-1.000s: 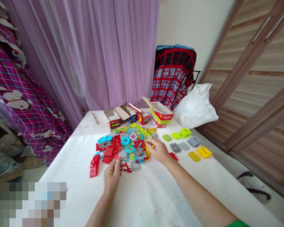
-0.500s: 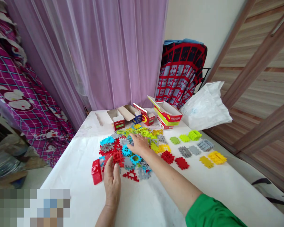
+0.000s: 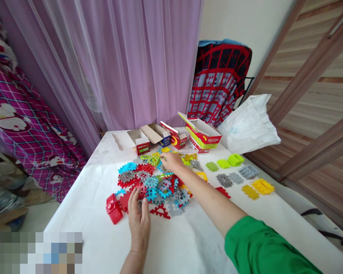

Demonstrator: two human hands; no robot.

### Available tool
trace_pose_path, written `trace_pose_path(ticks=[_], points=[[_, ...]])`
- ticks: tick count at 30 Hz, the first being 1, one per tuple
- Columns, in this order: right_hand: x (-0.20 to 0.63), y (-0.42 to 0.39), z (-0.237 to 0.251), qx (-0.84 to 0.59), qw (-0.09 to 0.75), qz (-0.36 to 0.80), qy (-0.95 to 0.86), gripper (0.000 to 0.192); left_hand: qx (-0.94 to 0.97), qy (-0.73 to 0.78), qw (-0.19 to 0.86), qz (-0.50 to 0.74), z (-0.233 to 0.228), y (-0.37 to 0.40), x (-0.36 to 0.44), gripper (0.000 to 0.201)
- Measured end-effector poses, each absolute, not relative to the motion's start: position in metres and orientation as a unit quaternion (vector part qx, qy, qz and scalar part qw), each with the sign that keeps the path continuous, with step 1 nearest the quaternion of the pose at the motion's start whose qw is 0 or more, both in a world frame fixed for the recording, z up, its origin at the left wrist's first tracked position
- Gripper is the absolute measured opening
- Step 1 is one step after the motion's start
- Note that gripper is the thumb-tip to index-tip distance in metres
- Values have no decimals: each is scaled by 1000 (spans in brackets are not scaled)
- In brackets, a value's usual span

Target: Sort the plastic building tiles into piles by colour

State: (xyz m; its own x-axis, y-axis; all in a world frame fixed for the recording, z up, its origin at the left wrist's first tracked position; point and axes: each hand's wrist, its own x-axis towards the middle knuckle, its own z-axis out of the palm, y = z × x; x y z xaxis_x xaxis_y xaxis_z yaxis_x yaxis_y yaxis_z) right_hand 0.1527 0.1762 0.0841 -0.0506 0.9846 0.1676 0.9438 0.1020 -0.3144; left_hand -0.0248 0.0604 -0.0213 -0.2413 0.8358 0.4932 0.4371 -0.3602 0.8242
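A single head-worn camera looks forward and down along the worktop [image 3: 185,243], near enough that the left hand [image 3: 140,224] and right hand [image 3: 171,161] sit below mid-frame, forearms [image 3: 214,205] entering from the bottom and lower right. It faces a purple curtain [image 3: 145,64] at the top, with a wooden cupboard [image 3: 308,102] slanting at right. The lens seems wide; pixelation hides the lower left.

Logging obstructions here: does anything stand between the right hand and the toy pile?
Nothing visible does. The right hand is at the far part of the toy pile; whether it touches is unclear. The open boxes stand beyond.
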Motion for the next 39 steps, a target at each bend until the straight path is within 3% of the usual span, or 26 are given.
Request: trace_pose_path(ticks=[11, 15, 18, 22, 31, 39], points=[[155, 230, 68, -694, 101, 67, -710, 38, 587, 534, 207, 572, -22, 56, -27, 34], [156, 221, 67, -678, 190, 49, -708, 49, 593, 536, 201, 566, -19, 56, -27, 34], [159, 194, 72, -626, 312, 55, -712, 52, 609, 534, 179, 559, -17, 57, -27, 33], [174, 128, 76, -579, 376, 57, -721, 59, 638, 518, 132, 554, -14, 58, -27, 33], [262, -18, 31, -712, 324, -40, -622, 61, 692, 485, 71, 530, -10, 51, -20, 31], [304, -64, -4, -782, 315, -86, -531, 61, 705, 490, 53, 510, -12, 36, -23, 33]])
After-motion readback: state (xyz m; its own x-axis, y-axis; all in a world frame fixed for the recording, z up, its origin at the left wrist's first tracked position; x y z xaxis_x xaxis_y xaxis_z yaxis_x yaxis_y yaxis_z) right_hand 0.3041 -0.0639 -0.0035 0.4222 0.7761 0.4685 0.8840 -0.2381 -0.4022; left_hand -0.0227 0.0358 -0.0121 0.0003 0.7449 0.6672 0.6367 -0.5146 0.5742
